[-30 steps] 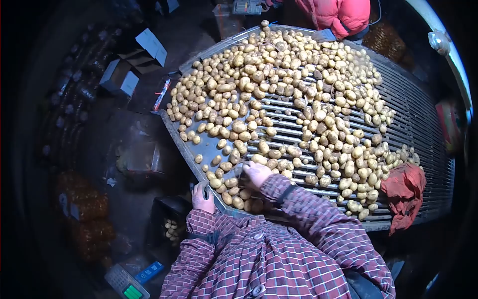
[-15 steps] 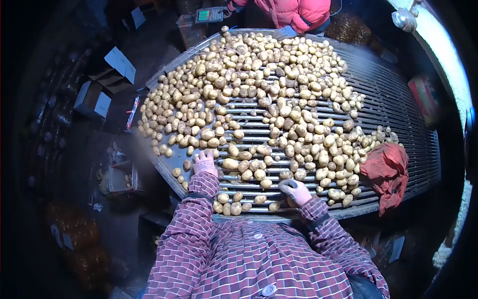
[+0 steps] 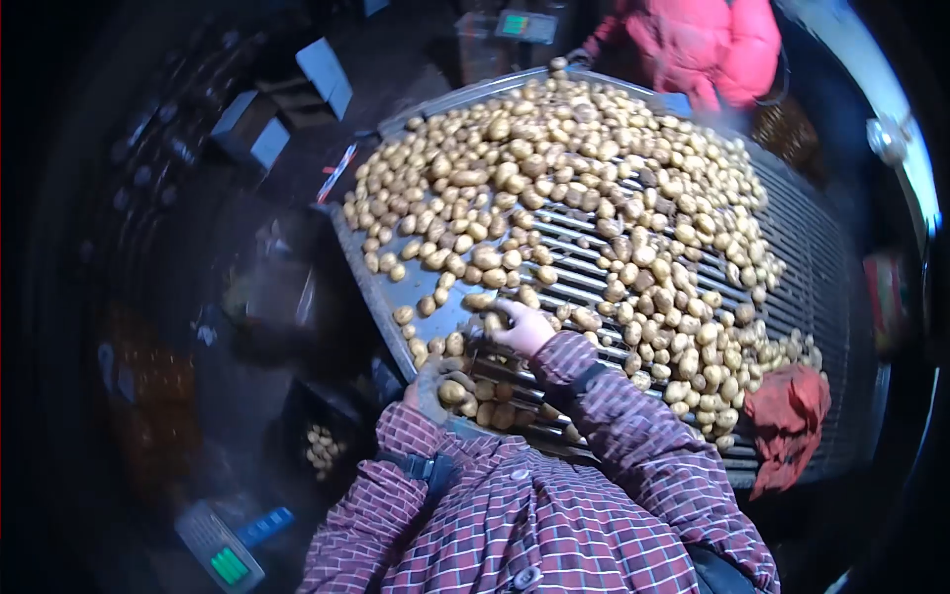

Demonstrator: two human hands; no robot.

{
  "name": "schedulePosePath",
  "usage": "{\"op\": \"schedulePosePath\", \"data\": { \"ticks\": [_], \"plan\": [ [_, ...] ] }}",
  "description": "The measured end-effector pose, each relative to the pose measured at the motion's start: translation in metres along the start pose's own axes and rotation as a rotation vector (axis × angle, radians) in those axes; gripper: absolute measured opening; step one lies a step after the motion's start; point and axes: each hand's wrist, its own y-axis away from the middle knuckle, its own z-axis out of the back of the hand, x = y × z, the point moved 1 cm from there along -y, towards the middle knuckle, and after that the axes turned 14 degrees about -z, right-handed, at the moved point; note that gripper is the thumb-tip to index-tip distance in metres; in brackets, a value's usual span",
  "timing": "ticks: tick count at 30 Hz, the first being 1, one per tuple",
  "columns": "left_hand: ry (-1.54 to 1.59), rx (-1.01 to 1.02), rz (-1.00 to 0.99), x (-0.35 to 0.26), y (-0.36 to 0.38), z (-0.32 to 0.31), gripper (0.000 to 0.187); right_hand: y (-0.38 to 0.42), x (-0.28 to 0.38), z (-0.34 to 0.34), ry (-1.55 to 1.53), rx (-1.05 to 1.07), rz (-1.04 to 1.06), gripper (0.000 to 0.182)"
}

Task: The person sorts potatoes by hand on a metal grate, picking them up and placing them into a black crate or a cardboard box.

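Note:
Many potatoes (image 3: 633, 228) lie spread over a slatted metal sorting table (image 3: 574, 259). My left hand (image 3: 427, 394), in a grey glove, is at the table's near edge close to my body, palm turned up, with its fingers curled round a potato (image 3: 452, 392). Just ahead of it, my right hand (image 3: 526, 330) reaches leftward over the slats, thumb and finger on either side of a potato (image 3: 493, 323). Several potatoes lie between and under my hands, partly blurred and shaded by my arms.
A red cloth (image 3: 787, 421) lies at the table's right corner. A person in a pink coat (image 3: 708, 45) stands at the far side. Left on the floor are a cardboard box (image 3: 249, 129), a dark container (image 3: 297, 421) with potatoes and a digital scale (image 3: 220, 549).
My view has swung left, so the table appears further right. My left hand has drawn back toward my body with a potato. The right hand has crossed left to the potatoes there.

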Motion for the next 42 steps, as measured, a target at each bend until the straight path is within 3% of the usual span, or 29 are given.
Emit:
{"op": "schedulePosePath", "data": {
  "ticks": [1, 2, 4, 5, 6, 7, 8, 9, 12, 13, 16, 18, 20, 21, 22, 24, 25, 27, 29, 31, 32, 33, 36, 38, 42],
  "plan": [
    [0.080, 0.010, 0.022, 0.004, 0.007, -0.014, 0.060, -0.008, -0.007, -0.007, -0.379, 0.192, 0.020, 0.052],
    [0.155, 0.030, 0.043, 0.010, 0.007, -0.034, 0.063, -0.009, -0.011, -0.018, -0.615, 0.243, 0.107, 0.051],
    [0.378, -0.161, -0.030, -0.006, 0.028, -0.111, 0.068, 0.023, 0.017, -0.020, -0.685, 0.334, -0.106, 0.047],
    [0.289, -0.138, -0.064, -0.001, 0.025, -0.104, 0.065, 0.048, 0.042, -0.015, -0.488, 0.318, -0.129, 0.040],
    [0.199, -0.117, -0.098, 0.005, 0.021, -0.097, 0.064, 0.038, 0.002, -0.050, -0.325, 0.043, 0.211, 0.037],
    [0.109, -0.099, -0.132, 0.011, 0.018, -0.090, 0.062, 0.047, 0.009, -0.050, -0.032, -0.086, 0.347, 0.036],
    [0.308, -0.037, -0.055, 0.015, 0.016, -0.071, 0.060, 0.054, 0.017, -0.049, 0.260, -0.213, 0.482, 0.036],
    [0.494, 0.014, 0.041, 0.020, 0.013, -0.052, 0.058, 0.059, 0.023, -0.047, 0.394, -0.201, 0.487, 0.043],
    [0.294, -0.169, -0.033, 0.015, 0.025, -0.031, 0.054, 0.055, 0.017, -0.051, -0.062, 0.144, 0.289, 0.049],
    [0.494, -0.174, -0.014, 0.008, 0.030, -0.016, 0.044, 0.061, 0.024, -0.042, -0.251, 0.209, 0.197, 0.058],
    [0.546, -0.186, -0.254, -0.037, 0.066, 0.028, 0.050, 0.054, 0.006, -0.022, -0.280, 0.083, 0.018, 0.052],
    [0.464, -0.201, -0.419, -0.071, 0.103, 0.064, 0.054, 0.050, -0.028, -0.006, -0.103, -0.016, -0.041, 0.047],
    [0.459, -0.286, -0.575, -0.079, 0.142, 0.134, 0.057, 0.056, -0.069, 0.006, -0.090, -0.122, -0.067, 0.043],
    [0.481, -0.576, -0.548, -0.089, 0.166, 0.154, 0.050, 0.066, -0.078, 0.014, -0.110, -0.143, -0.105, 0.043],
    [-0.204, -0.716, -0.394, -0.076, 0.188, 0.211, 0.041, 0.078, -0.086, 0.024, -0.128, -0.166, -0.144, 0.043],
    [-0.195, -0.856, -0.233, -0.082, 0.207, 0.197, 0.029, 0.101, -0.107, 0.034, 0.098, -0.276, -0.191, 0.037],
    [-0.210, -1.135, -0.385, -0.083, 0.195, 0.171, 0.028, 0.113, -0.116, 0.036, 0.133, -0.274, -0.168, 0.038],
    [-0.414, -1.219, -0.481, -0.069, 0.177, 0.184, 0.030, 0.136, -0.136, 0.034, 0.216, -0.234, -0.160, 0.039],
    [-0.883, -0.879, -0.561, -0.049, 0.149, 0.182, 0.035, 0.159, -0.145, 0.027, 0.363, -0.231, -0.265, 0.043],
    [-1.436, -0.531, -0.865, -0.035, 0.090, 0.084, 0.038, 0.173, -0.164, 0.016, 0.406, -0.223, -0.349, 0.049],
    [-1.703, -0.413, -1.021, -0.028, 0.065, 0.056, 0.048, 0.180, -0.174, 0.010, 0.424, -0.258, -0.342, 0.055],
    [-1.852, -0.266, -0.946, -0.022, 0.044, 0.040, 0.055, 0.188, -0.165, 0.010, 0.434, -0.238, -0.385, 0.057],
    [-2.065, -0.196, -0.612, -0.009, 0.015, 0.006, 0.066, 0.208, -0.167, 0.007, 0.349, -0.263, -0.415, 0.063],
    [-2.067, -0.161, -0.607, -0.007, 0.007, 0.012, 0.069, 0.218, -0.181, 0.004, 0.295, -0.320, -0.390, 0.061],
    [-2.126, -0.145, -0.599, -0.003, 0.004, 0.019, 0.072, 0.209, -0.170, 0.005, 0.405, -0.236, -0.423, 0.052]
  ]
}}
